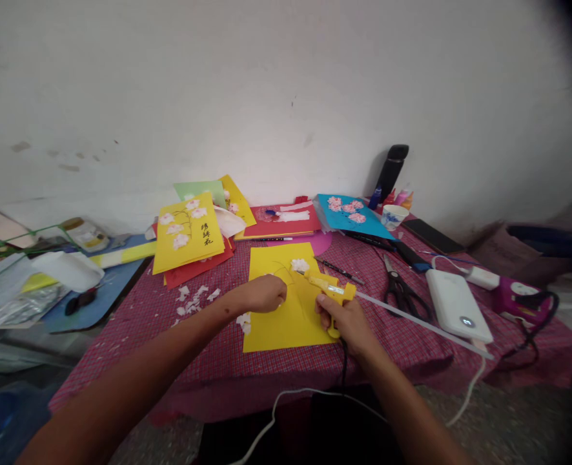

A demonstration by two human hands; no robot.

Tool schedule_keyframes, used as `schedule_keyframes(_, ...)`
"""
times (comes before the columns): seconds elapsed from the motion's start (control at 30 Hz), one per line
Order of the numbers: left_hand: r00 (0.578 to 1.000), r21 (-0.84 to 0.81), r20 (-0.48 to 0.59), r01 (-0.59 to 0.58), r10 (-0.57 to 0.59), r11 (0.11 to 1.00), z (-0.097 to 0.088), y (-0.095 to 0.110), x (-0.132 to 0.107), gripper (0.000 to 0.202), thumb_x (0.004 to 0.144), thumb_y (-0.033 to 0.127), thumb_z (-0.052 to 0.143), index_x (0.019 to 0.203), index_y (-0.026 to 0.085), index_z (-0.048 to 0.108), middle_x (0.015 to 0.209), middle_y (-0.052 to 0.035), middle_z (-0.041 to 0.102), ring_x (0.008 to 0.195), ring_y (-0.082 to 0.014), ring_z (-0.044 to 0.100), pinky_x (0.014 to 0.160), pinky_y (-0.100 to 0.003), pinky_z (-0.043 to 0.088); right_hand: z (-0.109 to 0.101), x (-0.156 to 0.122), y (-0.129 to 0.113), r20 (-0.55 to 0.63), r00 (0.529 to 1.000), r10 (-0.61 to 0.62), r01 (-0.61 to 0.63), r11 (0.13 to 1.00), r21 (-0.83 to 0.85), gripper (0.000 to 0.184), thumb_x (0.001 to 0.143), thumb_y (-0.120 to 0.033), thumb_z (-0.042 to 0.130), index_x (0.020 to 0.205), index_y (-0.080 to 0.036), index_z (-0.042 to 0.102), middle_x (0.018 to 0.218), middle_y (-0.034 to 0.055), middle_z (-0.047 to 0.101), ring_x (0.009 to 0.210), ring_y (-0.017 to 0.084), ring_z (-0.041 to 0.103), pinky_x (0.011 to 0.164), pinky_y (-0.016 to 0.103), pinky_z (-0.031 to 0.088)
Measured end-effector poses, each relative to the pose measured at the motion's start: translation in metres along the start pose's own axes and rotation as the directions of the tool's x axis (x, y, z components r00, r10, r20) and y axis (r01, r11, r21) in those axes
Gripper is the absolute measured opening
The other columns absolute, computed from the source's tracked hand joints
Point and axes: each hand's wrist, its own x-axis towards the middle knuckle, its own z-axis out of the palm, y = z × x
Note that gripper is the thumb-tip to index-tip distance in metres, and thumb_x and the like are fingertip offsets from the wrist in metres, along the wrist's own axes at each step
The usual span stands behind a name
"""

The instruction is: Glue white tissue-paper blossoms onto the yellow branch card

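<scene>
A yellow sheet of card point(286, 332) lies in front of me, with thin drawn stems and a white paper flower point(299, 265) near its top. My right hand point(340, 315) is wrapped round a yellow hot glue gun point(325, 284); a long clear glue stick point(416, 324) runs out of its back. The gun's nozzle points left, close beside the flower. Over the card's left part, my left hand point(265, 294) is closed with its fingers curled under. Whatever it may pinch is hidden. White paper scraps point(244, 322) lie at the card's left edge.
On the right are black scissors point(405, 294), a white power bank point(458, 305), a paper cup point(393, 216) and a black phone point(432, 236). Finished-looking flower cards point(188, 232) are stacked back left, a blue card point(351, 219) back right. A white cable point(310, 390) hangs along the front edge.
</scene>
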Motion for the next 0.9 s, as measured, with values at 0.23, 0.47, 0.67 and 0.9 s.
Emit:
schedule_keyframes(0.23,1.0,0.005,-0.003,0.006,-0.006,1.0,0.0,0.001,0.0,0.024,0.075,0.01,0.049,0.078,0.015,0.073,0.083,-0.0086,0.073,0.07,-0.017,0.061,0.061,-0.026,0.038,0.0,-0.001,-0.001,-0.005,1.0,0.006,-0.006,1.0,-0.014,0.036,0.085,-0.047,0.057,0.064,-0.018,0.062,0.044,-0.002,0.053,0.041,0.011,0.046,0.043,0.022,0.034)
schedule_keyframes(0.47,1.0,-0.014,-0.017,-0.003,0.003,1.0,0.0,0.0,0.001,0.023,0.075,0.01,0.05,0.077,0.015,0.072,0.084,-0.0081,0.073,0.071,-0.017,0.062,0.061,-0.026,0.038,0.0,-0.001,-0.002,0.002,1.0,-0.002,0.002,1.0,0.003,0.036,0.085,-0.047,0.058,0.065,-0.018,0.063,0.044,-0.0026,0.053,0.04,0.01,0.044,0.042,0.021,0.032)
schedule_keyframes(0.67,1.0,-0.02,-0.011,0.006,-0.006,1.0,0.001,0.002,0.0,0.021,0.075,0.01,0.05,0.075,0.015,0.071,0.082,-0.0077,0.073,0.07,-0.0172,0.062,0.06,-0.026,0.038,0.0,-0.002,-0.002,0.008,1.0,0.0,0.0,1.0,-0.003,0.037,0.085,-0.047,0.057,0.064,-0.017,0.062,0.044,-0.0018,0.053,0.041,0.011,0.046,0.043,0.022,0.034)
schedule_keyframes(0.9,0.997,0.02,-0.072,-0.019,0.02,1.0,-0.011,0.005,-0.007,0.031,0.093,0.025,0.041,0.085,0.015,0.07,0.089,-0.0093,0.073,0.077,-0.0194,0.065,0.065,-0.028,0.043,-0.001,-0.001,-0.004,0.009,1.0,0.01,-0.009,1.0,-0.017,0.037,0.084,-0.049,0.057,0.063,-0.019,0.062,0.044,-0.0019,0.053,0.041,0.012,0.045,0.044,0.023,0.033)
